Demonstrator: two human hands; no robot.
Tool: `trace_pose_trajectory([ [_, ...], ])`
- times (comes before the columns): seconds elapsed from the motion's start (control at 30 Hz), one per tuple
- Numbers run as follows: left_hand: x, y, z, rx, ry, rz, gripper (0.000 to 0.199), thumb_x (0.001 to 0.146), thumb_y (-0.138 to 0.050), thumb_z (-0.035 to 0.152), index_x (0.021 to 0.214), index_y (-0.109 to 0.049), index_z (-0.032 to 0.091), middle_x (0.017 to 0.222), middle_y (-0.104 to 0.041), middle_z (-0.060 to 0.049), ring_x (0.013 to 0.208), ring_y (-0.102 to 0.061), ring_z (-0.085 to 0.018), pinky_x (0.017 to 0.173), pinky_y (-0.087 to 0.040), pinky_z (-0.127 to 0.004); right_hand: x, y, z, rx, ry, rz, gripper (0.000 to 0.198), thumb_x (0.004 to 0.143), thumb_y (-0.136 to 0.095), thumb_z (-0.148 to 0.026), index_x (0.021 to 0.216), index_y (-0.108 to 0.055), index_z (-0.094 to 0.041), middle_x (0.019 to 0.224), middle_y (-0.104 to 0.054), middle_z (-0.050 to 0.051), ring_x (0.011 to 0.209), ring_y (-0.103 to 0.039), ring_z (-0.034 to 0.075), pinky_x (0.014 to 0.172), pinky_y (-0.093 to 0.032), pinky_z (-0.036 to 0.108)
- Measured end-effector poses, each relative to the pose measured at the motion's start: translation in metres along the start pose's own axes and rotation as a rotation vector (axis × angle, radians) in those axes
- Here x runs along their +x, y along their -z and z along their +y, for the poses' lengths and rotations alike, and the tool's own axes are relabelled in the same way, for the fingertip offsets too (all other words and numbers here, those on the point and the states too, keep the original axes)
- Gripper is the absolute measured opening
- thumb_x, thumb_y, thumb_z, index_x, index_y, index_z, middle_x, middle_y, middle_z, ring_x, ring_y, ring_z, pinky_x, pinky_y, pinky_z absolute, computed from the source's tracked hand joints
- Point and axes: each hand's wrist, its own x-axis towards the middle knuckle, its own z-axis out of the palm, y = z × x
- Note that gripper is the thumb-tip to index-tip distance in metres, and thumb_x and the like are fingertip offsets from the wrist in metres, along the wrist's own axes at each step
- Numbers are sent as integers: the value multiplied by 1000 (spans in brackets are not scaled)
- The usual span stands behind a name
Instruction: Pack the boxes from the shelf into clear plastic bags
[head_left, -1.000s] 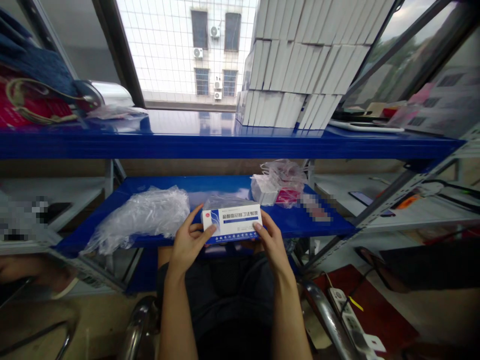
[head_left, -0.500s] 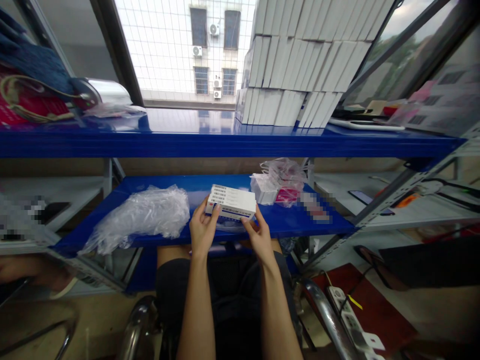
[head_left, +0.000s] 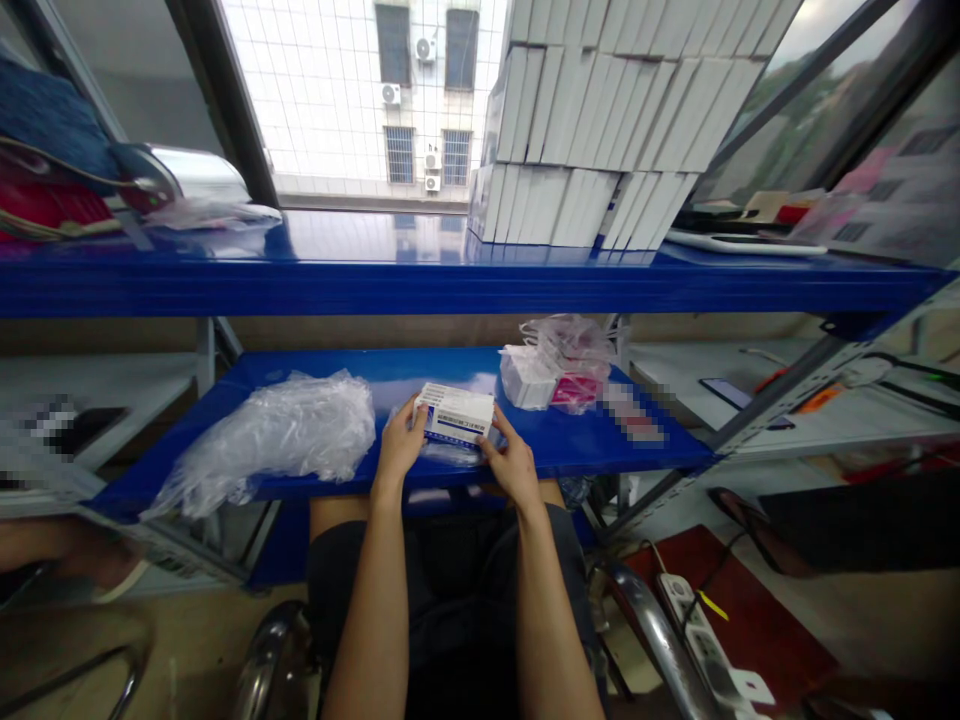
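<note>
Between my two hands is a bundle of small white cartons [head_left: 459,412] with blue printing on the side facing me. My left hand [head_left: 399,445] grips its left end, thumb on the near side. At the right end my right hand [head_left: 514,462] holds it with fingers bent round the corner. Under the bundle, a piece of clear plastic film [head_left: 450,456] lies on the blue lower shelf [head_left: 405,368]. A heap of clear plastic bags [head_left: 289,430] rests to the left of my left hand.
Behind my right hand sit a white box [head_left: 529,378] and a pink packet [head_left: 576,390] under crumpled plastic. Tall rows of white cartons [head_left: 585,110] stand on the blue upper shelf [head_left: 337,285]. Metal posts flank the shelf; a power strip [head_left: 697,630] lies low at right.
Both hands have lowered the carton bundle toward the shelf and a little to the left. Its printed side now faces me more, and less of the top shows.
</note>
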Motion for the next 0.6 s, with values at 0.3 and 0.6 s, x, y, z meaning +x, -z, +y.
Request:
trace_pose_trajectory([
  [0.3, 13, 26, -4, 500, -153, 229, 26, 87, -64, 35, 102, -78, 18, 101, -77, -13, 99, -71, -28, 93, -51, -36, 12, -2, 13, -252, -94, 278, 31, 74, -64, -29, 102, -75, -21, 103, -70, 11, 82, -66, 25, 86, -52, 39],
  [0.6, 11, 26, 20, 90, -210, 323, 28, 83, -67, 34, 102, -75, 15, 92, -76, -7, 74, -68, -17, 73, -54, -25, 51, 18, -32, 198, 94, 241, 21, 80, -66, -39, 91, -64, -21, 85, -72, 6, 71, -68, 20, 71, -54, 33],
])
